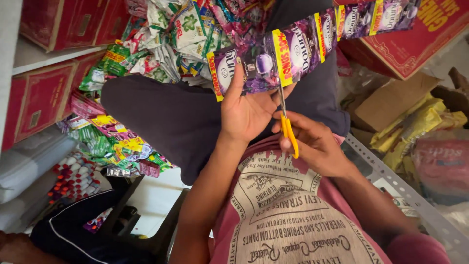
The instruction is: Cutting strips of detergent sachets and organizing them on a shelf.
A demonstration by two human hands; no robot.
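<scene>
Head view: red cartons (46, 98) beside heaped sachets (161, 39).

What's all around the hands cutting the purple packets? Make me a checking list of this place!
Surface: dark cloth lap under the work.
Job's things: purple sachet strip; yellow-handled scissors, blades at the strip.
Clutter: green sachet pile; more sachets.
Grippers: left hand holds the strip; right hand holds the scissors.
Cables: nothing seen.
Surroundings: red cartons; yellow packets; metal rail.
</scene>
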